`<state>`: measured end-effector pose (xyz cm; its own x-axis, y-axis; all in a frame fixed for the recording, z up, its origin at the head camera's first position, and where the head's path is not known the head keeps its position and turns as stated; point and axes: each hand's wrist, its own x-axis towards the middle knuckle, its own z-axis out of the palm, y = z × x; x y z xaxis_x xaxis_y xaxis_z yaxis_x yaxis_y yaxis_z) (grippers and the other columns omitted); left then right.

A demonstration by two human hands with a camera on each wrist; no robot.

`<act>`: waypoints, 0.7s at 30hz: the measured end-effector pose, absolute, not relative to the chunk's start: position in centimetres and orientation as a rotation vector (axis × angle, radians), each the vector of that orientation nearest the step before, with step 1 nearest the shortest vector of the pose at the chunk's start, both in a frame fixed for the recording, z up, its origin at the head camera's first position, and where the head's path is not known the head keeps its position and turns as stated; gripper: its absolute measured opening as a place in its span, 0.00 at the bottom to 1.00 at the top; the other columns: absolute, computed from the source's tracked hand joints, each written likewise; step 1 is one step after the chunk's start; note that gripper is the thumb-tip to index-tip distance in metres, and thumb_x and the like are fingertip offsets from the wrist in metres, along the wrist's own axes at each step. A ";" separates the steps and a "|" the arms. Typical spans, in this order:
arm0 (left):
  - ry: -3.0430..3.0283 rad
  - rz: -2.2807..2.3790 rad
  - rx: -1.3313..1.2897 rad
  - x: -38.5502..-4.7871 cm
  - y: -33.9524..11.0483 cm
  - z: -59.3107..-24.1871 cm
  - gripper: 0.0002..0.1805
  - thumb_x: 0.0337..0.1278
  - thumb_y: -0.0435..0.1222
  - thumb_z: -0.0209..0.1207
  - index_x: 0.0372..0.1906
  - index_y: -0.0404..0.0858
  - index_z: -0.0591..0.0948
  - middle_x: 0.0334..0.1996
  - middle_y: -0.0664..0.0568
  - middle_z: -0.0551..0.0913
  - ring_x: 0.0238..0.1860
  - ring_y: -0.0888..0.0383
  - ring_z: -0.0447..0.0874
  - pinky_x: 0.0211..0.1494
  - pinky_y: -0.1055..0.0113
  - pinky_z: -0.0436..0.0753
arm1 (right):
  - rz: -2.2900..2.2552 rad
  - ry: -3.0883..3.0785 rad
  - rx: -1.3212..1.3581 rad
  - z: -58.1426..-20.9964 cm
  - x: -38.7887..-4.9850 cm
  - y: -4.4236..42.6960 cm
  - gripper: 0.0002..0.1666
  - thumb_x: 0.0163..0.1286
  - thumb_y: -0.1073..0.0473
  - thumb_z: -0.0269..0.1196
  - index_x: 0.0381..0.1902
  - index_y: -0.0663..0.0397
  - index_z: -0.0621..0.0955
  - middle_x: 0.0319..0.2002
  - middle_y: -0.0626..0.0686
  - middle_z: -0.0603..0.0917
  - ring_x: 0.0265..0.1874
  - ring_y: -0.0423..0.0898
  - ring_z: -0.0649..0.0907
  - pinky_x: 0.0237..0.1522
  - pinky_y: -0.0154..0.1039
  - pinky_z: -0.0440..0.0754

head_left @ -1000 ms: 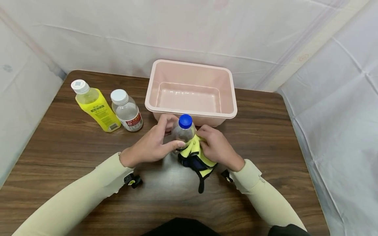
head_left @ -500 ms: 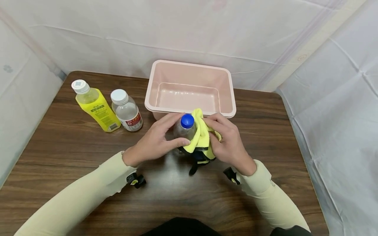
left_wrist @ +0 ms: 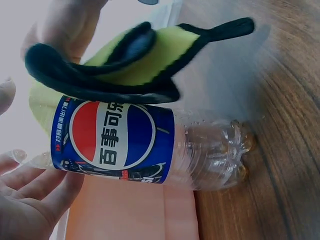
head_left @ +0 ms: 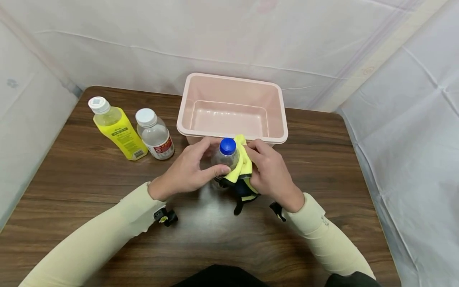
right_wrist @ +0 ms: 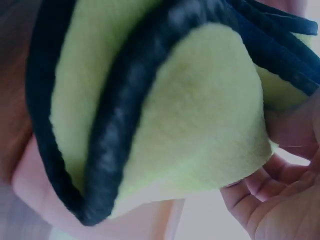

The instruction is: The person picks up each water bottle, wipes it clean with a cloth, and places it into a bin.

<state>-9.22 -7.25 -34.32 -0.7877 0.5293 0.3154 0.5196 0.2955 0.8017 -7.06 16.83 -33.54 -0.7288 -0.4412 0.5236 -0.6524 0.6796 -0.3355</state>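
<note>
A clear bottle with a blue cap (head_left: pixel 227 146) stands upright on the table, its blue label (left_wrist: pixel 112 140) facing the left wrist camera. My left hand (head_left: pixel 188 169) grips its upper part from the left, thumb in front and fingers behind. On the bottle's right side lies a yellow cloth with dark edging (head_left: pixel 242 163). My right hand (head_left: pixel 270 171) holds this bunched cloth against the bottle. In the right wrist view the cloth (right_wrist: pixel 200 105) fills much of the picture, with the fingers (right_wrist: pixel 255 187) bent at its edge.
A pink bin (head_left: pixel 229 133) stands just behind the hands. To the left are a bottle with a yellow label (head_left: pixel 123 135) and a clear bottle with a white cap (head_left: pixel 155 137). White sheeting (head_left: pixel 229 36) hangs behind the wooden table (head_left: pixel 86 179).
Since a second ago the cloth has moved up the bottle's right side and the right hand with it, drawing slightly left in the last half second. The left hand keeps its grip.
</note>
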 end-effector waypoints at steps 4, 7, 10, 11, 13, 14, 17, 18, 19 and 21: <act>2.484 1.581 1.054 -9.1 -7.1 -34.5 0.32 0.59 0.36 0.73 0.67 0.38 0.75 0.60 0.49 0.84 0.57 0.57 0.86 0.63 0.56 0.86 | 0.625 -2.646 0.862 -36.1 -7.1 16.8 0.18 0.55 0.78 0.54 0.36 0.59 0.85 0.37 0.54 0.83 0.32 0.48 0.82 0.36 0.41 0.85; 2.474 1.583 1.071 -9.1 -7.0 -34.5 0.31 0.60 0.35 0.73 0.68 0.38 0.75 0.60 0.49 0.84 0.57 0.56 0.86 0.63 0.56 0.86 | 0.560 -2.770 0.897 -38.2 -7.1 16.7 0.15 0.55 0.78 0.54 0.31 0.58 0.83 0.35 0.54 0.82 0.30 0.47 0.81 0.33 0.40 0.83; 2.461 1.584 1.089 -9.2 -7.0 -34.3 0.31 0.61 0.35 0.72 0.68 0.37 0.75 0.61 0.48 0.84 0.58 0.55 0.86 0.65 0.55 0.85 | 0.567 -2.839 0.908 -39.0 -7.3 16.9 0.15 0.58 0.77 0.55 0.32 0.57 0.84 0.34 0.54 0.81 0.28 0.46 0.79 0.32 0.40 0.81; 2.457 1.584 1.092 -9.2 -7.0 -34.3 0.31 0.61 0.35 0.72 0.68 0.38 0.75 0.60 0.49 0.84 0.59 0.55 0.86 0.65 0.55 0.85 | 0.595 -2.841 0.900 -38.8 -7.4 17.0 0.15 0.58 0.77 0.55 0.32 0.56 0.85 0.34 0.54 0.81 0.29 0.46 0.79 0.33 0.40 0.81; 2.437 1.587 1.102 -9.3 -7.0 -34.2 0.30 0.62 0.34 0.71 0.68 0.37 0.75 0.61 0.48 0.84 0.59 0.55 0.86 0.66 0.55 0.85 | 0.692 -2.802 0.871 -37.9 -7.5 17.3 0.18 0.58 0.77 0.55 0.36 0.57 0.87 0.35 0.54 0.83 0.32 0.47 0.81 0.36 0.41 0.83; 2.425 1.589 1.105 -9.3 -7.0 -34.2 0.30 0.62 0.34 0.71 0.68 0.37 0.75 0.61 0.48 0.84 0.60 0.55 0.85 0.66 0.54 0.85 | 0.751 -2.764 0.853 -37.2 -7.6 17.4 0.19 0.58 0.78 0.56 0.38 0.57 0.88 0.36 0.54 0.83 0.33 0.47 0.82 0.38 0.41 0.84; 2.399 1.581 1.100 -9.3 -7.0 -34.2 0.30 0.64 0.35 0.70 0.69 0.37 0.74 0.61 0.48 0.83 0.60 0.56 0.85 0.67 0.54 0.84 | 0.954 -2.569 0.806 -34.6 -7.4 17.7 0.21 0.62 0.79 0.58 0.44 0.59 0.90 0.37 0.55 0.85 0.37 0.48 0.84 0.42 0.41 0.85; 2.395 1.573 1.095 -9.3 -7.0 -34.3 0.30 0.65 0.35 0.70 0.69 0.37 0.74 0.62 0.48 0.83 0.60 0.56 0.84 0.67 0.54 0.83 | 0.999 -2.499 0.808 -33.7 -7.3 17.7 0.21 0.63 0.79 0.58 0.46 0.60 0.90 0.38 0.56 0.85 0.37 0.48 0.84 0.42 0.40 0.85; 2.394 1.566 1.090 -9.3 -7.0 -34.3 0.31 0.65 0.36 0.69 0.70 0.38 0.74 0.62 0.48 0.83 0.61 0.56 0.83 0.68 0.53 0.83 | 1.026 -2.438 0.815 -33.0 -7.1 17.7 0.20 0.65 0.79 0.59 0.47 0.61 0.90 0.38 0.56 0.85 0.37 0.47 0.84 0.42 0.38 0.84; 2.407 1.552 1.075 -9.2 -7.0 -34.2 0.32 0.65 0.36 0.69 0.72 0.38 0.73 0.64 0.49 0.82 0.62 0.56 0.82 0.69 0.53 0.82 | 1.053 -2.359 0.838 -31.7 -6.9 17.5 0.19 0.67 0.78 0.60 0.51 0.62 0.89 0.38 0.57 0.84 0.37 0.47 0.83 0.42 0.37 0.83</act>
